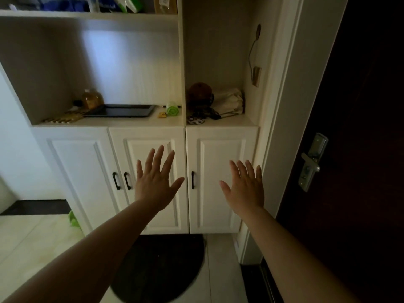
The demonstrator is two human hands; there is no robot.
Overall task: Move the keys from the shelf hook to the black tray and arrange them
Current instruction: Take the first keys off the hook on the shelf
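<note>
Against the right-hand wall of the narrow niche, a dark hook [258,31] carries a thin looped cord that drops to a small tan tag [256,76]; by my reading these are the keys [256,75] you are meant to move, though no blade or ring can be made out in the dim light, so treat that as a guess. They hang high and to the right of the black tray [119,110], in the next compartment over, with the vertical divider between them.

That tray lies flat on the shelf [140,121] above the cabinet doors, and what shows of it is bare, so nothing has been moved yet. Left of the tray sit an amber bottle [91,99] and a fan of gold-coloured sticks [63,118]; right of it, a green roll [172,108] and a small yellow scrap. Their exact nature is hard to tell.

Below the tray, your left hand [154,184] and right hand [246,189] float in front of the cabinet doors, each grip released, fingers spread, holding nothing. Your right hand is the nearer one to the hook, so it looks the natural choice for the reach upward.

Past the divider, the heap of dark objects and pale cloth is too murky to sort.
</note>
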